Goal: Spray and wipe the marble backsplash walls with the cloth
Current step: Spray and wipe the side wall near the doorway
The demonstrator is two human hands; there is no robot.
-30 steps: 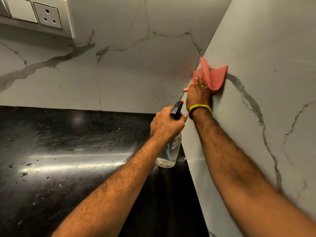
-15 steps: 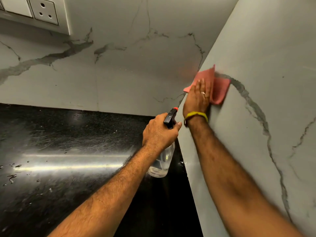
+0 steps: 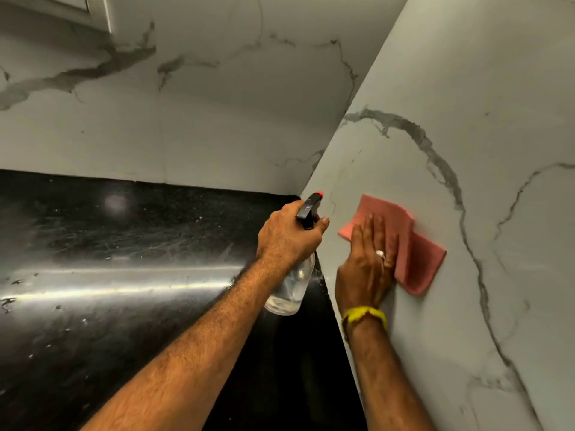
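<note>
Head view, corner of the backsplash. My right hand (image 3: 365,269) lies flat on the pink cloth (image 3: 407,244), fingers straight and together, palm pressing it against the right-hand marble wall (image 3: 482,73). The flat palm spreads pressure across the folded cloth, so that a broad patch of stone is wiped at once; part of the cloth shows above and to the right of my fingers, while the rest is hidden beneath the hand. The cloth sits low on this wall, near the corner seam and just above the black countertop (image 3: 124,290).

My left hand (image 3: 287,236) is wrapped round the neck of the spray bottle (image 3: 291,287), fingers curled about it below the black trigger head with its orange nozzle tip (image 3: 319,193). The bottle hangs upright beside the wiping hand, clear of the wall, its nozzle pointing toward the corner. I judge it is held close so that a fresh spray can follow without a change of grip. Its clear body seems to hold only a little liquid.

The rear marble wall (image 3: 217,119) carries grey veining and no cloth. A yellow band (image 3: 364,315) circles my right wrist and a ring (image 3: 379,253) sits on one finger. Droplets and streaks mark the countertop, which I judge to be overspray.
</note>
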